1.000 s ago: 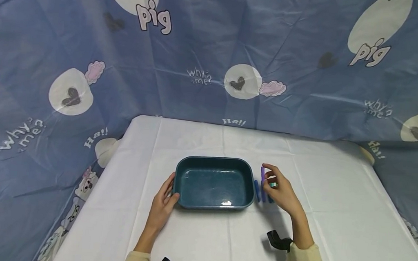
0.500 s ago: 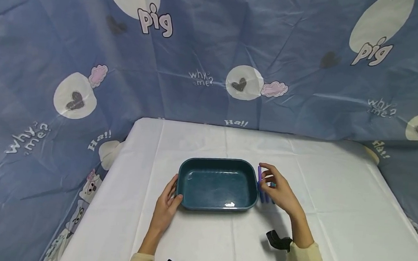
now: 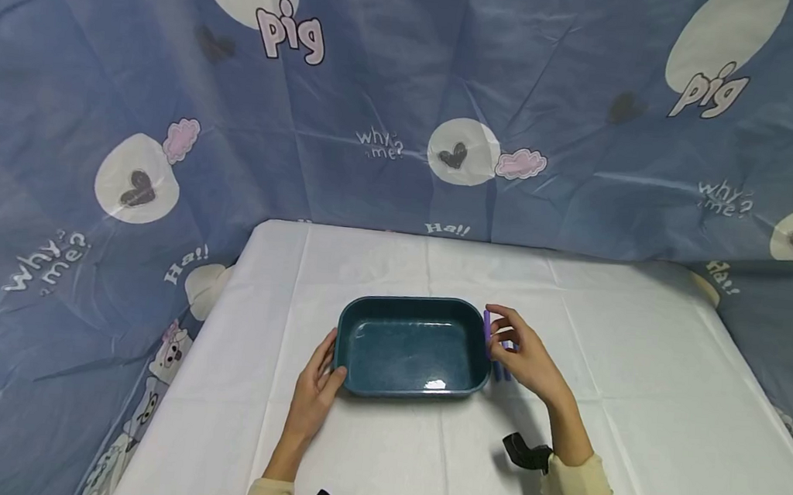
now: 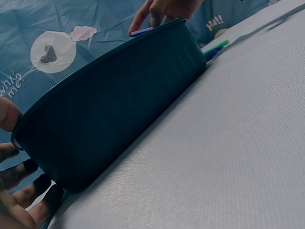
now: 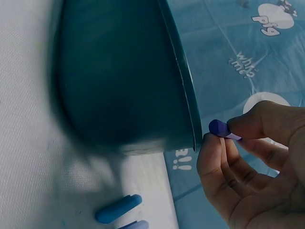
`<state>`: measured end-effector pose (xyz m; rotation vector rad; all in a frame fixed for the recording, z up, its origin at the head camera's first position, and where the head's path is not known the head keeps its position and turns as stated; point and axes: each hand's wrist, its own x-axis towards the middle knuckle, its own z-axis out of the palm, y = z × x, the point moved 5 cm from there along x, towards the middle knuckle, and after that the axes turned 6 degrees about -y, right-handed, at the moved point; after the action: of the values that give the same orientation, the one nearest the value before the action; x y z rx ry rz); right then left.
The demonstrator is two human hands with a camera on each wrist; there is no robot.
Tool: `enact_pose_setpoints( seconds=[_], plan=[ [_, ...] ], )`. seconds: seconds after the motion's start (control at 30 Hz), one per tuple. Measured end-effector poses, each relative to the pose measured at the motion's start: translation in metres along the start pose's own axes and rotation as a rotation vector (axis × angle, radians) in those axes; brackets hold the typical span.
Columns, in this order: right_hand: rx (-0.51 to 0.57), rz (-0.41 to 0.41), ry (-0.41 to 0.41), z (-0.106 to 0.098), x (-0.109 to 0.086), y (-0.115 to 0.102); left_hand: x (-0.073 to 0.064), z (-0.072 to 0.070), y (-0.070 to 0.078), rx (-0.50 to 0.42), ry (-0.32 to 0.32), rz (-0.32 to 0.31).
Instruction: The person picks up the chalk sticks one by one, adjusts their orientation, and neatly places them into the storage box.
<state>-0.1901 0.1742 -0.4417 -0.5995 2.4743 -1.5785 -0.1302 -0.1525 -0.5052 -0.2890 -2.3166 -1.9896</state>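
A dark teal rectangular dish [image 3: 413, 394] stands on the white cloth. My left hand [image 3: 312, 396] grips its left end, with the thumb at the rim and the fingers spread along the outer wall. At the opposite end, my right hand [image 3: 526, 360] pinches a purple marker [image 3: 486, 326] between thumb and fingers, at the dish's right rim. The right wrist view shows the marker's round end [image 5: 218, 128] just outside the rim. Below it, a blue marker [image 5: 118, 208] and a lavender marker [image 5: 136, 224] lie on the cloth beside the dish, partly hidden by my hand in the head view.
A green-tipped marker [image 4: 218, 46] lies beyond the dish's far end in the left wrist view. The white cloth [image 3: 633, 437] covers the table. A blue printed curtain [image 3: 387, 192] hangs behind and along both sides.
My right hand has carried the purple marker left, from over the other markers to the dish's right rim. The left hand stays on the dish, which shifted slightly right in view.
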Motion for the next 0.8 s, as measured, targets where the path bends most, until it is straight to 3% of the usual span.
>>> enact_pose_setpoints(
  seconds=[0.17, 0.3, 0.4, 0.53, 0.8],
  plan=[
    [0.001, 0.002, 0.000, 0.002, 0.000, -0.002, -0.001, 0.001, 0.017, -0.005, -0.015, -0.040],
    [0.018, 0.000, -0.004, 0.004, 0.000, -0.009, -0.001, 0.001, 0.015, -0.012, -0.015, -0.035],
    [0.028, -0.013, -0.004, 0.003, -0.001, -0.017, 0.002, 0.001, 0.006, 0.002, -0.012, -0.025],
    [0.012, -0.016, 0.000, 0.002, 0.001, -0.006, 0.004, 0.001, -0.005, 0.007, 0.001, -0.008],
    [0.007, -0.040, 0.010, 0.004, 0.003, 0.005, 0.001, 0.002, -0.009, 0.004, 0.009, 0.011]
  ],
)
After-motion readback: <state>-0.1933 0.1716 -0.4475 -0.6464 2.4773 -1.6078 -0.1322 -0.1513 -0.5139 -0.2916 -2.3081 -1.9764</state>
